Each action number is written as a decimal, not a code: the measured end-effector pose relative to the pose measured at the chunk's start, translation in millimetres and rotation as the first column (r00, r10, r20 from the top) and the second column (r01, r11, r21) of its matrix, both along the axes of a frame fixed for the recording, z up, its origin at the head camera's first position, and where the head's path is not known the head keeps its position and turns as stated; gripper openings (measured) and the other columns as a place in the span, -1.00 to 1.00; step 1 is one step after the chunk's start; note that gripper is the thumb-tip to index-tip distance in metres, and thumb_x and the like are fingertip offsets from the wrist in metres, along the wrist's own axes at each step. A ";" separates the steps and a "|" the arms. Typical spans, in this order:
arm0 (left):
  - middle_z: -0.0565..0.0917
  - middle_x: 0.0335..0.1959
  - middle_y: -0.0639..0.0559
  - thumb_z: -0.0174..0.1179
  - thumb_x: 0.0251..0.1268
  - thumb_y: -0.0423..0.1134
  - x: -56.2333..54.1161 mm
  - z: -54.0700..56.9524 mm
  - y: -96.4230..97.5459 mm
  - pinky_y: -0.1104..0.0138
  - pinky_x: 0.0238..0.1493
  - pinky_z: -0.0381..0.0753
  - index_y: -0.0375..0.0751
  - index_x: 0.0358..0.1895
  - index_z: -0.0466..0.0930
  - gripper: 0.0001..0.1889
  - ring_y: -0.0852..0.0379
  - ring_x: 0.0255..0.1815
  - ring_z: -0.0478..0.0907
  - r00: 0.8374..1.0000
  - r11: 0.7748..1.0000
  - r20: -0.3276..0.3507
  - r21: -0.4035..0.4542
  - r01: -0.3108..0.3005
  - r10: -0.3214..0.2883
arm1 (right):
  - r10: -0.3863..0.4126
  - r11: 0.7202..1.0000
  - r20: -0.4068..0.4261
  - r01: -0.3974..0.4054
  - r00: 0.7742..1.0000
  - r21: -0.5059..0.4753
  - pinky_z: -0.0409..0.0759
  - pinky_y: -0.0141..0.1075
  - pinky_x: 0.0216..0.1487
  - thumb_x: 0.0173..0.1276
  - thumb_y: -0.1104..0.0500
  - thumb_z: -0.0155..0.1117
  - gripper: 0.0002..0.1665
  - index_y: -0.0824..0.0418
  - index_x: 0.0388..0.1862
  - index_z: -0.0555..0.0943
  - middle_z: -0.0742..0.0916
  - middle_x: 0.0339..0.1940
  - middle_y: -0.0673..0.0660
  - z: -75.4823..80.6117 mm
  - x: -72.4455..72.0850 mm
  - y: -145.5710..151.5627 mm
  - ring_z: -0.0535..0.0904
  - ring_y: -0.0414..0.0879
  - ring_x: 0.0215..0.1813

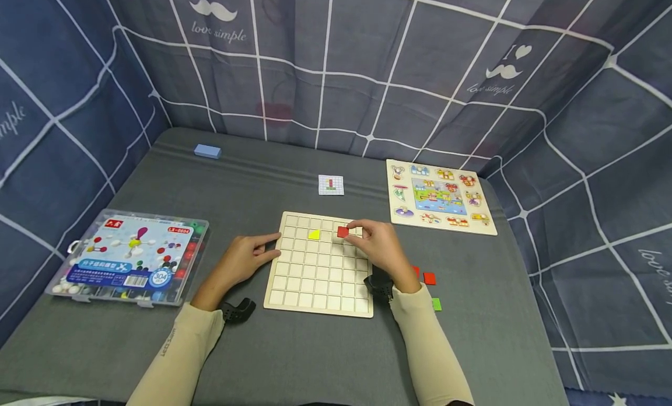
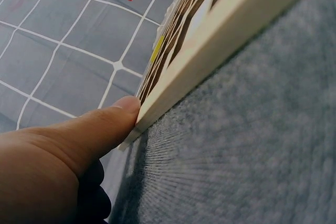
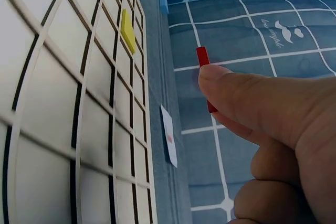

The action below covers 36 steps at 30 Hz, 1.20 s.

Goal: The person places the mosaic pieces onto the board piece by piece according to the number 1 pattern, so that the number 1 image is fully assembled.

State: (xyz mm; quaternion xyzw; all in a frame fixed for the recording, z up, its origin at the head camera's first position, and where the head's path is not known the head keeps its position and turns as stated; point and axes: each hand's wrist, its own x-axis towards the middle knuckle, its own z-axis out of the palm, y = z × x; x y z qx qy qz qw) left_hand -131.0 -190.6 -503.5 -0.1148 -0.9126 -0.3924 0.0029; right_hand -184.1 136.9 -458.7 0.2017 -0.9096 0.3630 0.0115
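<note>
Now right-hand fingers (image 1: 363,224) pinch a red tile (image 1: 342,232) (spread left-hand fingers (image 1: 265,239) touch the gridded board (image 1: 315,272)).

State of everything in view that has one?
Grid board: flat, mostly unfilled
Left hand: touching board's edge
Right hand: pinching red square
Red square: above board
Yellow square: on board
Other red squares: off board
Green square: off board
Plastic case: closed
Picture puzzle: flat
Card: flat

The board (image 1: 318,286) is pale cream with a square grid, the held tile (image 1: 342,232) red, the lying tile (image 1: 314,235) bright yellow, the worktop (image 1: 294,359) grey, and the curtain (image 1: 294,82) blue-grey checked with white lines.
</note>
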 end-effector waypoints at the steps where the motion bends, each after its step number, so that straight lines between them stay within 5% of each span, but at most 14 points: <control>1: 0.32 -0.73 0.20 0.40 0.35 -0.13 -0.1 -0.1 0.0 0.35 -0.55 0.16 -0.15 0.30 0.65 -0.52 0.25 -0.69 0.14 1.000 1.000 0.000 -0.001 0.001 -0.001 | 0.004 1.000 0.006 -0.004 1.000 -0.003 0.14 -0.33 -0.55 0.30 0.10 0.55 -0.75 0.12 -0.07 0.80 0.33 -0.73 -0.10 -0.4 -0.6 -1.9 0.17 -0.25 -0.66; 12: 0.30 -0.73 0.19 0.41 0.35 -0.12 0.8 -1.2 0.7 0.35 -0.56 0.15 -0.16 0.30 0.65 -0.51 0.24 -0.70 0.12 1.000 1.000 0.013 0.012 0.002 -0.002 | -0.001 1.000 0.089 0.000 0.996 0.016 0.21 -0.34 -0.57 0.32 0.08 0.52 -0.75 0.09 -0.04 0.79 0.42 -0.71 -0.08 -15.1 -7.6 -20.9 0.23 -0.25 -0.67; 27: 0.29 -0.74 0.18 0.41 0.34 -0.14 -0.8 0.5 0.2 0.35 -0.56 0.14 -0.19 0.28 0.66 -0.52 0.27 -0.70 0.11 1.000 1.000 -0.009 0.007 0.003 -0.003 | 0.019 1.000 0.003 -0.018 1.000 -0.013 0.22 -0.36 -0.57 0.28 0.17 0.52 -0.77 0.17 -0.09 0.79 0.42 -0.73 -0.11 -34.9 -6.9 -34.7 0.24 -0.29 -0.67; 36: 0.27 -0.75 0.19 0.40 0.36 -0.12 -0.5 0.2 0.4 0.34 -0.55 0.16 -0.17 0.30 0.65 -0.52 0.24 -0.70 0.11 1.000 1.000 0.019 0.012 0.005 -0.005 | 0.014 0.999 0.034 -0.013 0.999 -0.040 0.24 -0.36 -0.55 0.28 0.19 0.49 -0.76 0.20 -0.08 0.78 0.42 -0.74 -0.12 -39.5 -6.6 -37.4 0.25 -0.28 -0.67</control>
